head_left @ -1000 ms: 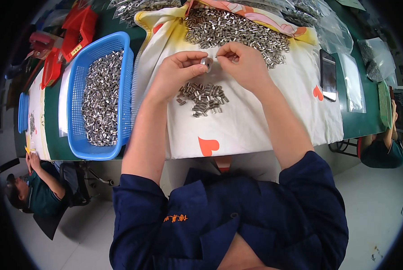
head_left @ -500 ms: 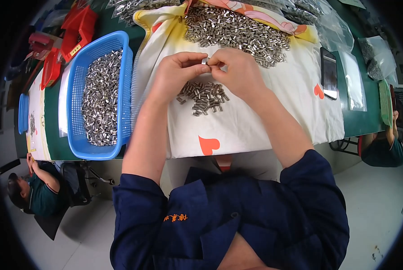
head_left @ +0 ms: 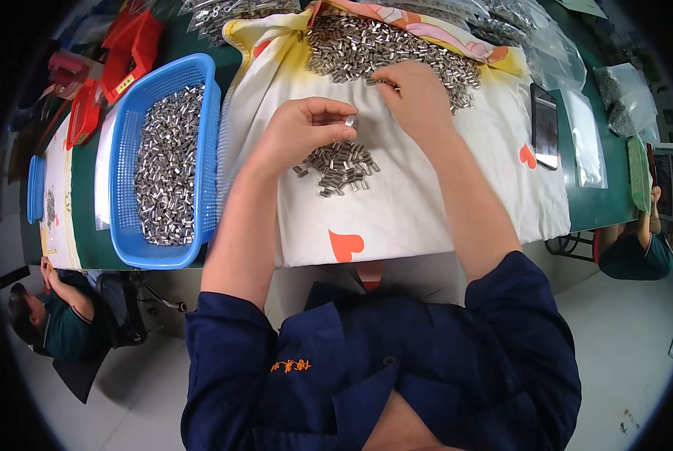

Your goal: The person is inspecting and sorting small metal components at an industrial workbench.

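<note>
Between the thumb and fingers of my left hand (head_left: 306, 131) is a small shiny metal cylinder (head_left: 350, 119), held above a small heap of metal cylinders (head_left: 341, 171) on the cloth. My right hand (head_left: 411, 94) is at the near edge of a large pile of the same cylinders (head_left: 381, 45). Its thumb and fingers are pinched together, with a small metal cylinder (head_left: 370, 81) at their tips. How firmly they grip it is partly hidden by the fingers.
A white cloth (head_left: 426, 218) with red hearts covers the table in front of me. Left of it stands a blue basket (head_left: 117, 180) full of metal cylinders. Red bins (head_left: 130, 56) are at the far left. A phone (head_left: 544, 124) and plastic bags (head_left: 586, 139) lie to the right. Two people sit nearby.
My hands have moved apart. The right went up and right to the large pile; the left came slightly down, still holding a metal cylinder.
</note>
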`<action>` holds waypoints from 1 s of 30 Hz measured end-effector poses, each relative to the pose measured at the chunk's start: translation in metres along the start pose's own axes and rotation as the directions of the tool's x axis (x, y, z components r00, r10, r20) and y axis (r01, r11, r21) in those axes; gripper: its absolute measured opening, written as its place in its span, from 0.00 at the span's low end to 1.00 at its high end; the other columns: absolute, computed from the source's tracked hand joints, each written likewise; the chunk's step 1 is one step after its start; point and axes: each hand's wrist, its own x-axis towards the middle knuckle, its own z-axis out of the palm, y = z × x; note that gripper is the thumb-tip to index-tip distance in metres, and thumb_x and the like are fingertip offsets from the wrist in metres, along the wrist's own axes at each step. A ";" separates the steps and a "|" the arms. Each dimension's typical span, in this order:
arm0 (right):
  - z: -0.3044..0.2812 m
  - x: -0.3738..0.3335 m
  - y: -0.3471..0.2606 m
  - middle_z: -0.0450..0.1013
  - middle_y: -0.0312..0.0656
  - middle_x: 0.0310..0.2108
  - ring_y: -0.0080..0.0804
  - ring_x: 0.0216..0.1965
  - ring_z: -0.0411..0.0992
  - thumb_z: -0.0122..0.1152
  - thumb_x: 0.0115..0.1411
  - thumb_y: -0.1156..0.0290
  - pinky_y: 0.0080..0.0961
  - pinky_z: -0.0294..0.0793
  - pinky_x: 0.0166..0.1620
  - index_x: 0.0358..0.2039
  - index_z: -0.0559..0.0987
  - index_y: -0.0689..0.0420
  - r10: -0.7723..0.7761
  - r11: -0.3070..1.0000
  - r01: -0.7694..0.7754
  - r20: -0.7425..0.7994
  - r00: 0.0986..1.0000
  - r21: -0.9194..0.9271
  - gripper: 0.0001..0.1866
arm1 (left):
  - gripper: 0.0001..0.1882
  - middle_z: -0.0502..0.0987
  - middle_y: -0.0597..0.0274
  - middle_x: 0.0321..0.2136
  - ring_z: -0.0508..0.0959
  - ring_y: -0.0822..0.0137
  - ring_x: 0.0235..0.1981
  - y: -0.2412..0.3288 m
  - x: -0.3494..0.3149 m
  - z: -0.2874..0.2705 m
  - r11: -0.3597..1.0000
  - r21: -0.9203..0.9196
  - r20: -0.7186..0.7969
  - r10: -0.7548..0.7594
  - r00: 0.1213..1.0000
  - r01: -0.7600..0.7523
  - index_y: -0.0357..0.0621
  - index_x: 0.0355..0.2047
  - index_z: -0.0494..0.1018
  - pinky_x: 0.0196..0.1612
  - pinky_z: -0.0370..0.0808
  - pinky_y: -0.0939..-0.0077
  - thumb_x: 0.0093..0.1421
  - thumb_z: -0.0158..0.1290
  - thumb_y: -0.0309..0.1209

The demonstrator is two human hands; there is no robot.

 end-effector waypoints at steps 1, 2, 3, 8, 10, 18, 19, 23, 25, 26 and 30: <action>0.006 -0.002 0.001 0.71 0.38 0.23 0.34 0.30 0.69 0.57 0.45 0.69 0.30 0.67 0.37 0.25 0.77 0.54 0.003 1.000 -0.003 -0.001 1.000 0.000 0.06 | 0.14 0.76 0.61 0.29 0.75 0.75 0.31 -0.002 0.000 -0.001 1.000 -0.004 -0.003 0.007 1.000 -0.007 0.33 0.39 0.71 0.36 0.72 0.85 0.49 0.55 0.22; 0.010 -0.001 -0.003 0.71 0.40 0.24 0.37 0.31 0.68 0.57 0.45 0.70 0.32 0.67 0.37 0.25 0.77 0.55 -0.007 0.998 0.007 -0.001 1.000 -0.069 0.05 | 0.14 0.76 0.62 0.29 0.75 0.75 0.31 -0.003 0.000 -0.002 1.000 -0.008 -0.008 0.014 1.000 -0.014 0.34 0.39 0.71 0.36 0.71 0.85 0.49 0.55 0.22; 0.013 -0.001 -0.006 0.71 0.42 0.25 0.40 0.32 0.68 0.57 0.46 0.72 0.33 0.66 0.38 0.25 0.77 0.56 -0.017 0.990 0.017 -0.001 1.000 -0.139 0.05 | 0.14 0.76 0.62 0.29 0.75 0.75 0.31 -0.004 0.000 -0.002 1.000 -0.007 -0.009 0.013 1.000 -0.013 0.34 0.39 0.71 0.36 0.71 0.85 0.49 0.55 0.22; 0.008 -0.004 -0.010 0.70 0.41 0.23 0.39 0.30 0.68 0.56 0.46 0.72 0.32 0.67 0.36 0.23 0.76 0.57 0.028 0.984 -0.003 0.141 0.990 -0.176 0.04 | 0.15 0.76 0.61 0.30 0.75 0.75 0.31 -0.004 0.002 -0.001 0.999 -0.047 -0.022 0.016 1.000 -0.017 0.33 0.39 0.71 0.37 0.71 0.85 0.49 0.55 0.21; 0.004 -0.007 -0.015 0.70 0.41 0.23 0.39 0.29 0.68 0.56 0.46 0.72 0.31 0.67 0.35 0.23 0.76 0.58 -0.002 0.988 0.027 0.161 0.987 -0.150 0.04 | 0.15 0.75 0.61 0.30 0.75 0.75 0.31 -0.007 0.004 -0.003 0.989 -0.138 -0.047 0.037 0.998 -0.043 0.33 0.39 0.71 0.37 0.71 0.84 0.49 0.55 0.21; -0.014 -0.006 -0.043 0.72 0.40 0.25 0.29 0.27 0.70 0.56 0.46 0.76 0.21 0.68 0.32 0.25 0.75 0.60 0.166 0.809 -0.284 0.263 0.950 0.515 0.04 | 0.16 0.75 0.59 0.31 0.74 0.73 0.31 -0.008 0.004 -0.007 0.931 -0.362 -0.112 0.003 0.994 -0.044 0.33 0.40 0.70 0.36 0.71 0.84 0.48 0.55 0.20; -0.014 -0.007 -0.044 0.72 0.40 0.25 0.29 0.27 0.70 0.56 0.46 0.76 0.21 0.68 0.32 0.25 0.75 0.60 0.167 0.809 -0.285 0.263 0.950 0.515 0.04 | 0.16 0.75 0.59 0.31 0.74 0.73 0.31 -0.008 0.005 -0.007 0.938 -0.341 -0.109 0.022 0.994 -0.058 0.33 0.40 0.70 0.36 0.71 0.84 0.49 0.55 0.20; -0.004 -0.010 -0.046 0.71 0.40 0.24 0.37 0.27 0.70 0.55 0.45 0.74 0.27 0.69 0.30 0.23 0.75 0.58 0.005 0.937 -0.021 0.048 0.999 0.349 0.03 | 0.16 0.75 0.59 0.31 0.75 0.74 0.31 -0.008 0.005 -0.007 0.955 -0.290 -0.114 0.037 0.993 -0.069 0.33 0.40 0.70 0.35 0.71 0.85 0.49 0.54 0.20; -0.002 -0.012 -0.047 0.71 0.40 0.23 0.37 0.27 0.70 0.55 0.45 0.74 0.27 0.69 0.29 0.23 0.75 0.58 -0.045 0.953 0.054 -0.036 0.998 0.299 0.03 | 0.16 0.75 0.59 0.31 0.75 0.74 0.30 -0.009 0.004 -0.006 0.955 -0.290 -0.135 0.027 0.990 -0.066 0.33 0.40 0.70 0.35 0.71 0.85 0.49 0.54 0.20; -0.003 -0.012 -0.048 0.72 0.40 0.23 0.36 0.27 0.70 0.55 0.45 0.74 0.27 0.70 0.29 0.23 0.75 0.58 0.017 0.927 -0.017 0.002 1.000 0.376 0.03 | 0.16 0.75 0.59 0.31 0.75 0.74 0.30 -0.009 0.004 -0.006 0.955 -0.289 -0.160 0.020 0.987 -0.066 0.32 0.40 0.70 0.35 0.71 0.86 0.49 0.54 0.20; -0.013 -0.008 -0.042 0.73 0.40 0.23 0.31 0.26 0.71 0.57 0.45 0.73 0.23 0.70 0.30 0.26 0.76 0.58 0.127 0.838 -0.237 0.248 0.961 0.492 0.06 | 0.16 0.75 0.59 0.30 0.75 0.74 0.30 -0.007 0.003 -0.006 0.948 -0.311 -0.135 0.018 0.991 -0.060 0.32 0.40 0.70 0.35 0.71 0.86 0.49 0.54 0.21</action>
